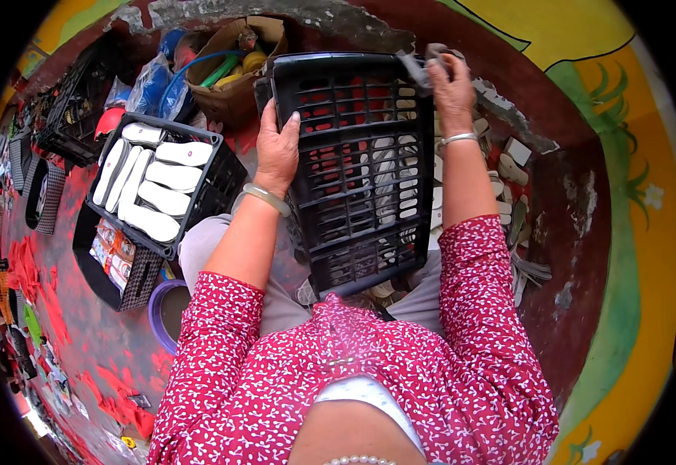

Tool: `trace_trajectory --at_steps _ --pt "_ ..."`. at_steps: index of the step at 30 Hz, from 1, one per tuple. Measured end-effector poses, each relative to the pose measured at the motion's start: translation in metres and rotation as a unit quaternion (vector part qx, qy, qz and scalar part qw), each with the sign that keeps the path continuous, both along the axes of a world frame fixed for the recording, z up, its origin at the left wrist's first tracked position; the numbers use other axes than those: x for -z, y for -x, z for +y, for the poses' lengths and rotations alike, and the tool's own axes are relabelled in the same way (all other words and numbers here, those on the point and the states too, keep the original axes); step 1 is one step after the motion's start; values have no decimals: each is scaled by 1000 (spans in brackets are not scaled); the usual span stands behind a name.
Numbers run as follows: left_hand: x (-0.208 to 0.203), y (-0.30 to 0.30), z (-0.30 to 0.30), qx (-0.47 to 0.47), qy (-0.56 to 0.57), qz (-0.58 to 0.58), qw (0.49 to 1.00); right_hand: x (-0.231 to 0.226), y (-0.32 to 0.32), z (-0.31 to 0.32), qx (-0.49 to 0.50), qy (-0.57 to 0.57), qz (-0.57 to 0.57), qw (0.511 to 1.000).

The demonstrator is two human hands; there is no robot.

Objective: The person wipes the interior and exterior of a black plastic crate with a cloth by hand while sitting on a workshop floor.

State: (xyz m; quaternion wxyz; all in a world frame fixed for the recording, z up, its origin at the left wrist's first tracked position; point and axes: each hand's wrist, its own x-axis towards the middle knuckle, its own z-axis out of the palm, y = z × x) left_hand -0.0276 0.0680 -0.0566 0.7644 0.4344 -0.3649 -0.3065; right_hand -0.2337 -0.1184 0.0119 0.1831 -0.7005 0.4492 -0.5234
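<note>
A black slatted plastic crate point(361, 135) stands tilted in front of me, above my knees. At its left edge my left hand point(277, 151) is closed on the rim, thumb toward me. My right hand point(453, 97) is at the far right corner, its fingers closed around a crumpled grey cloth point(415, 71) that touches the crate there. The cloth is slightly blurred. Through the slats several pale, sole-shaped pieces show behind the crate; the slats partly hide them.
To my left a black crate point(212, 164) holds white shoe soles point(165, 198). Beside it are a black basket point(143, 277) with packets and a purple-rimmed bucket point(156, 318). A cardboard box point(229, 97) stands far left. More soles point(512, 169) lie along the wall point(578, 256) at right.
</note>
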Motion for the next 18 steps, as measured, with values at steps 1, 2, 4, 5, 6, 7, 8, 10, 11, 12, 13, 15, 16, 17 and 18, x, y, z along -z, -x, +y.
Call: trace_trajectory --at_steps 1,2,4,5,6,7,8,10,11,12,13,15,16,17,18 --pt "2 -1 0 5 5 10 1000 12 -6 0 -1 83 80 993" --pt "2 1 -3 15 13 23 1000 28 -7 -2 2 167 162 973" --pt "0 3 -2 6 1 16 1000 46 -16 8 78 175 171 966" --pt "0 3 1 -1 -8 14 1000 50 -22 13 100 173 182 963" --pt "1 1 2 2 -5 14 1000 52 -25 16 121 170 192 959" --pt "1 0 3 5 -1 13 1000 51 -28 16 114 174 199 958" --pt "1 -1 2 11 4 13 1000 47 -29 14 110 178 206 956" --pt "1 2 6 15 0 24 1000 45 -29 16 102 196 226 949" --pt "1 4 8 15 -2 31 999 43 -26 20 96 211 242 942" --pt "1 5 7 18 3 31 999 41 -23 23 90 226 257 935" --pt "1 6 6 21 8 31 999 35 -20 23 76 217 285 930" --pt "0 5 5 17 13 32 999 25 -14 19 45 193 331 922" --pt "2 5 7 9 11 34 999 21 -11 17 30 181 354 917" --pt "2 5 7 0 10 38 999 17 -8 16 26 169 372 913" --pt "2 5 6 -1 14 36 999 13 -4 14 24 129 310 942"
